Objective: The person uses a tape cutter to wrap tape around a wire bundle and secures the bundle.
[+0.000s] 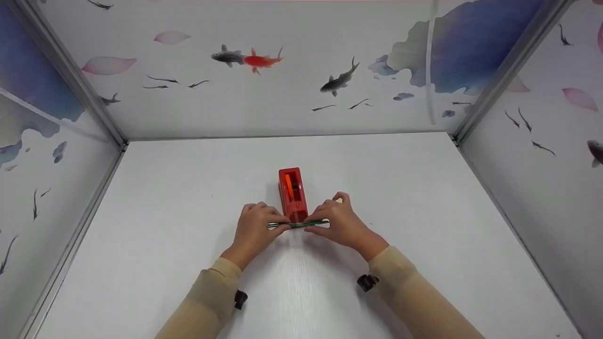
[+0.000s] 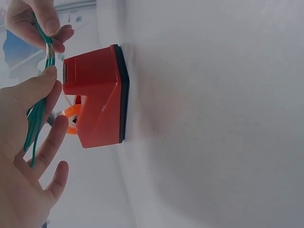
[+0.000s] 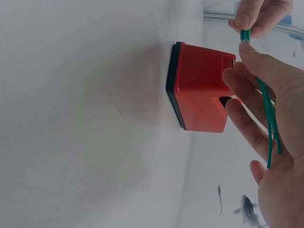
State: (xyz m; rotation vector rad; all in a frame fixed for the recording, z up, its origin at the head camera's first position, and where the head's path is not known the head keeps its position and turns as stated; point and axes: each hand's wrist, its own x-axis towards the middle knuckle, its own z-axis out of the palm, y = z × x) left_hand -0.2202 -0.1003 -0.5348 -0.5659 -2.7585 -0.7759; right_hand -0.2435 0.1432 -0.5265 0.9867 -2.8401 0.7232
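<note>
A thin bundle of green wires [image 1: 297, 225] is stretched level between both hands, just in front of a red tape dispenser [image 1: 293, 195]. My left hand [image 1: 258, 227] pinches one side of the bundle between thumb and fingers. On the other side, my right hand [image 1: 343, 223] pinches it the same way. In the left wrist view a pale, shiny band [image 2: 49, 49] shows on the wires between the hands; it looks like clear tape. Loose wire ends [image 3: 270, 121] run across the right palm in the right wrist view. An orange tape core [image 2: 72, 118] sits in the dispenser.
The dispenser stands on a white table [image 1: 400, 188], its black base [image 2: 123, 95] down. Printed panels [image 1: 292, 103] with fish and petals wall the table at the back and both sides. Black wrist cameras [image 1: 367, 282] hang beneath the sleeves.
</note>
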